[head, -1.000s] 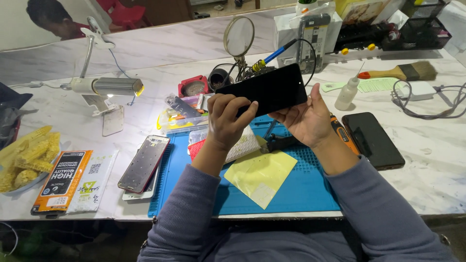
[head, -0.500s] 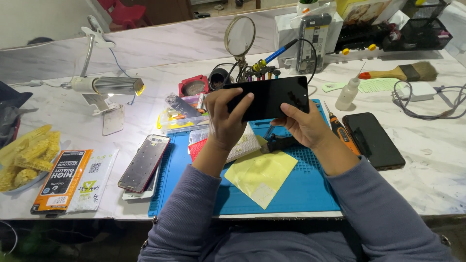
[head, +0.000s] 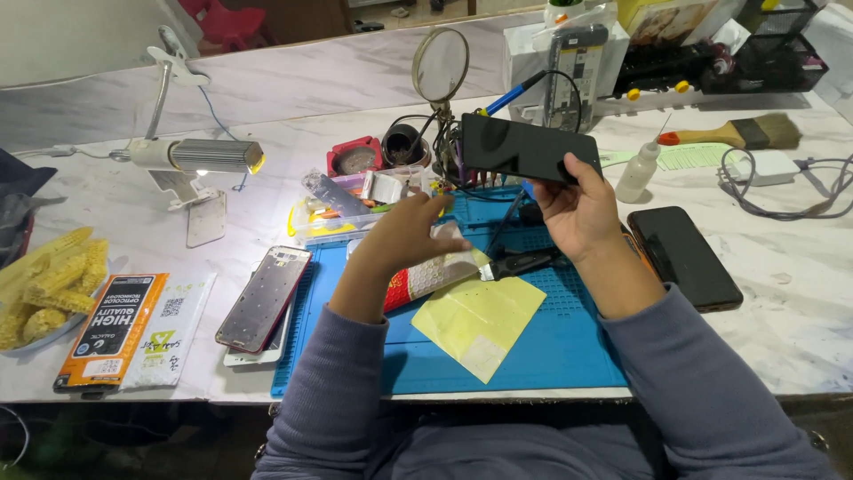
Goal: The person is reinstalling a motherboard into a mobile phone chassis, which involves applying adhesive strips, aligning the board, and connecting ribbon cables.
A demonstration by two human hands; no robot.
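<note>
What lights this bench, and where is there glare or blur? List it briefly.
Head view: the desk lamp glows at its tip, brightening the marble table beneath; pale reflections sit on the dark phone screen in the right hand; the left hand looks slightly soft; the far background is dim.

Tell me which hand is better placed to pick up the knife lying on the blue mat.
Left, probably. The left hand is empty and hovers over the mat, close to the knife. The right hand is about as near, but its grip is taken up holding the black phone above the mat.
</note>
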